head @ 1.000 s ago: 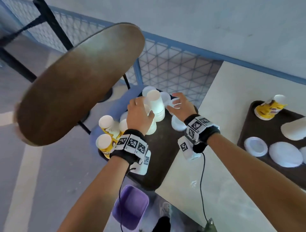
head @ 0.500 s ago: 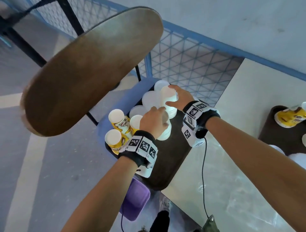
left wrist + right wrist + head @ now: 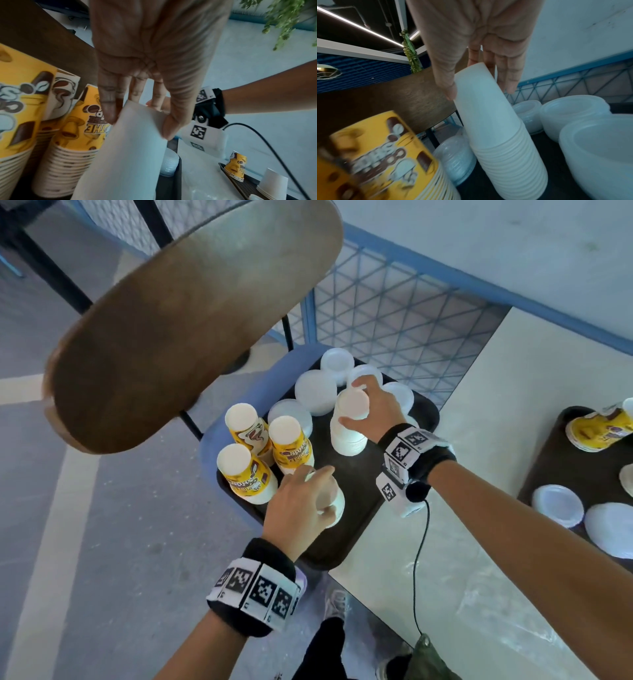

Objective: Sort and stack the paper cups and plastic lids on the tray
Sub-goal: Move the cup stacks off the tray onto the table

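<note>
A round brown tabletop (image 3: 191, 316) fills the upper left of the head view, with blue wire fencing (image 3: 394, 330) behind it; a pale counter (image 3: 479, 412) runs along the right. The dark tray (image 3: 356, 508) sits at the counter's left edge and carries all the sorted goods; a second dark tray (image 3: 575, 460) lies well apart to the right with a few cups and lids of its own. On the near tray, three stacks of yellow printed cups (image 3: 248, 470) stand upside down at the left side; beside them, toward the fence, low piles of clear plastic lids (image 3: 315, 392) crowd the far end. A tall stack of plain white cups (image 3: 349, 429) stands upside down near the tray's middle; the right hand (image 3: 376, 409) grasps it at the top, thumb on one side and fingers curled round the other. A second white cup stack (image 3: 130, 155) stands at the tray's near side, just beside the yellow cups; the left hand (image 3: 301, 508) clasps its top from above, fingertips (image 3: 109, 112) and thumb pressed to the paper.
</note>
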Available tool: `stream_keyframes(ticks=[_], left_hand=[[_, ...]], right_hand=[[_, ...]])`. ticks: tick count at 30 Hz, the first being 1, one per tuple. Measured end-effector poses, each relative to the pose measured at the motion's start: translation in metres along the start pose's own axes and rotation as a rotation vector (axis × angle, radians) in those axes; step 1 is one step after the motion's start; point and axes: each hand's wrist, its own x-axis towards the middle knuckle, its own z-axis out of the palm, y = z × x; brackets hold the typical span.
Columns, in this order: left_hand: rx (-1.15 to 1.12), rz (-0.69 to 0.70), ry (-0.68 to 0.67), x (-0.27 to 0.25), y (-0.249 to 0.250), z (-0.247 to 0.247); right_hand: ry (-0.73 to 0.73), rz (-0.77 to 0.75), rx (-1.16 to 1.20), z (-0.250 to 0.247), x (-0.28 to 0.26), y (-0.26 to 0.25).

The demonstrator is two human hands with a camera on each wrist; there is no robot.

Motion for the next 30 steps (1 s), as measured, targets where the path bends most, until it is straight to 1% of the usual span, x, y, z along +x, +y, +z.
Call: stream_keyframes(ticks=[3,7,9,12,16,20,26,30], left_hand=[[-0.195,-0.061,0.072,-0.008,-0.009,0.021],[-0.558,-0.211,0.221,-0.016,-0.016,0.049],[-0.655,-0.271,0.247,-0.016,-0.017,0.06],[-0.686,-0.327,0.231,-0.014,-0.019,0.074],[-0.741,-0.4,0.208,-0.01,-0.023,0.085],[-0.732,-0.465,0.157,-0.006,-0.024,0.09],[-0.664,-0.471,0.112,-0.004,-0.028,0.088],[-0.66,-0.471,0.116,-0.004,-0.029,0.086]], right_hand=[[-0.003,-0.017,0.015,0.005,-0.025,0.007],[0.011,-0.026,0.033,0.013,-0.047,0.017],[0.016,-0.025,0.047,0.017,-0.053,0.022],[0.026,0.018,0.057,0.028,-0.058,0.027],[-0.006,0.206,0.112,0.048,-0.056,0.036],[-0.047,0.339,0.163,0.06,-0.058,0.042],[-0.006,0.384,0.271,0.067,-0.059,0.044],[0.014,0.391,0.285,0.067,-0.062,0.046]])
